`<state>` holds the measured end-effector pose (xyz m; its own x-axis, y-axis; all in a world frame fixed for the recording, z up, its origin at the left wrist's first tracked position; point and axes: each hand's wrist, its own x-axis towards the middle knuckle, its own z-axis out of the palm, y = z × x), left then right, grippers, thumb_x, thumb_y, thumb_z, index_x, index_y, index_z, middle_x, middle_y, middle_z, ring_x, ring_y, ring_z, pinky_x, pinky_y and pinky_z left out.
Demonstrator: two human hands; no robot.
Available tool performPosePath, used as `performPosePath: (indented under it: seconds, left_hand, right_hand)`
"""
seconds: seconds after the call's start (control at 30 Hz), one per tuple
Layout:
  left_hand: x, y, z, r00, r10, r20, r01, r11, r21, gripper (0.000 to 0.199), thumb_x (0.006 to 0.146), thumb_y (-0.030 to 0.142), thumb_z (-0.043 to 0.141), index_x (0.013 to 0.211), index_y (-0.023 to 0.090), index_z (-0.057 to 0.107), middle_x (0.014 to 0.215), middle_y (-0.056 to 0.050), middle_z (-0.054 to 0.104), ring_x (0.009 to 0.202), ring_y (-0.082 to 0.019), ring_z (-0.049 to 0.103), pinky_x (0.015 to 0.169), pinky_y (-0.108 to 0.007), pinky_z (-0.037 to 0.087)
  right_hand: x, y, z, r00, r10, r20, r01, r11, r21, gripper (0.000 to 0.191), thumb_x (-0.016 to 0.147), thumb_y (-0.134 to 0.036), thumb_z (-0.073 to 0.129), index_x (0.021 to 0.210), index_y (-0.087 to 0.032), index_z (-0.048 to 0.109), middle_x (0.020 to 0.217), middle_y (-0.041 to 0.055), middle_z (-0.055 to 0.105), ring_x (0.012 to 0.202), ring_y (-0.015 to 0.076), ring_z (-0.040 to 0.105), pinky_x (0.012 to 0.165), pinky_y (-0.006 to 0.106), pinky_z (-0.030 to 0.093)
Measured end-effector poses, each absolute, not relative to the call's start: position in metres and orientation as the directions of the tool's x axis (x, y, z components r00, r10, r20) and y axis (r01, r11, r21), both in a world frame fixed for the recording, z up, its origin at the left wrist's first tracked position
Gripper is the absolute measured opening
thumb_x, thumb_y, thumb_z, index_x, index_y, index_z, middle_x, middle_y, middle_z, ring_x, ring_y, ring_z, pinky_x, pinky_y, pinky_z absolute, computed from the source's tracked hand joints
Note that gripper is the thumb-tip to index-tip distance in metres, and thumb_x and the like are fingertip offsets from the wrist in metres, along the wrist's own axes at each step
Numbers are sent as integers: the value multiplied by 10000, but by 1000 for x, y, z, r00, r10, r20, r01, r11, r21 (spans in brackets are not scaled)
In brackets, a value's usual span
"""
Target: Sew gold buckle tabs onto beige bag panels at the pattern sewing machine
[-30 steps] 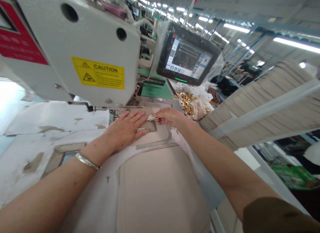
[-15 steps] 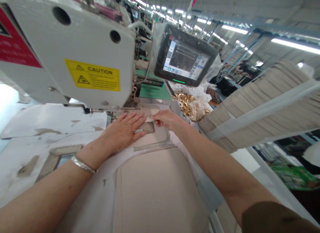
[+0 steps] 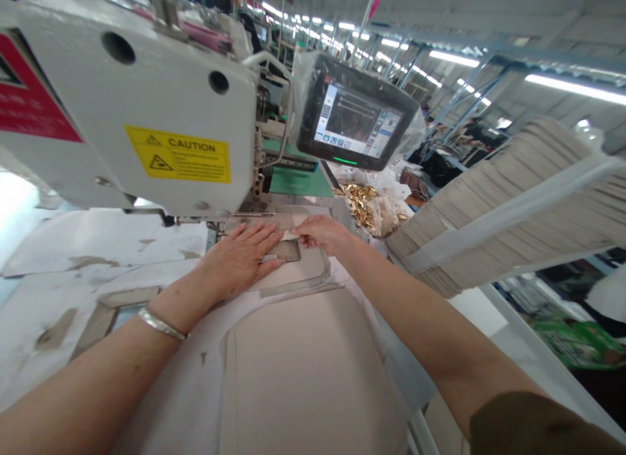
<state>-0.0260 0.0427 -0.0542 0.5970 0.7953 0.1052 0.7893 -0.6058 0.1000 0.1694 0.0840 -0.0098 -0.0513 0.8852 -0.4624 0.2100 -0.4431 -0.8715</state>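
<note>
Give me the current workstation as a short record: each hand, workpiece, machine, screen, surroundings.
Left hand: flat, fingers extended, on beige panel
Right hand: fingertips pinched at a small thin item, too small to identify
Workpiece: beige panel, rectangular opening beside left hand
Nearer the camera: larger beige piece
Machine: white head, yellow CAUTION label
Screen: lit
Right side: gold-coloured pieces, stacked beige pieces

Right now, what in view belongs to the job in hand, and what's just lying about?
In the job:
Left hand, flat on beige panel
Right hand, pinching small pale piece
Machine and screen, likely

Lying about, apparently (untouched):
Gold-coloured pieces
Bundled beige stack
Frame-shaped piece, beyond left forearm
</note>
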Motion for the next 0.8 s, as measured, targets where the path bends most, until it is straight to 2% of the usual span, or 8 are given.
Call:
performPosePath:
  seconds: [0.23,0.33,0.47,0.57,0.7,0.8]
  left_hand:
    - [-26,43,-53,599,797,79,791,-604,98,657,959,572,252,1504,207,279,1594,-68,272,1481,-253,207,1196,-448,142]
    - [-26,43,-53,597,798,81,792,-602,98,651,961,569,253,1500,207,290,1594,-68,269,1481,-250,207,1196,-446,146]
    - [-27,40,-52,601,792,107,788,-609,85,624,965,556,264,1483,216,335,1580,-75,304,1466,-250,253,1187,-448,175]
    - [-23,36,-51,596,786,164,788,-611,70,591,973,524,281,1457,202,388,1553,-84,367,1449,-250,294,1180,-457,205]
    - [-6,28,-50,607,750,262,773,-634,27,460,970,364,388,1318,99,531,1405,-175,532,1322,-263,464,1121,-434,331]
    - [6,24,-47,622,738,261,765,-644,-1,379,957,302,425,1251,103,555,1228,-152,624,1145,-227,569,1010,-367,442]
  right_hand:
    - [164,80,-15,18,903,-429,235,-421,-876,310,824,-20,655,616,-157,472,413,-37,540,398,82,523,447,177,484]
    - [160,80,-12,60,905,-420,368,-412,-834,331,823,-37,653,598,-171,451,370,-47,504,364,84,495,420,174,463]
    - [158,83,-4,52,888,-457,578,-400,-712,321,814,-79,675,594,-171,459,346,-52,477,324,80,462,382,168,427]
    - [161,83,2,13,861,-508,635,-400,-661,312,825,-137,693,614,-169,466,360,-49,492,316,86,473,365,169,408]
    - [163,81,1,-9,854,-521,602,-411,-685,307,840,-148,687,625,-167,468,385,-53,516,319,83,487,368,165,404]
    - [164,81,-4,-16,860,-511,575,-410,-708,292,855,-153,666,629,-166,481,400,-47,533,316,83,489,362,170,401]
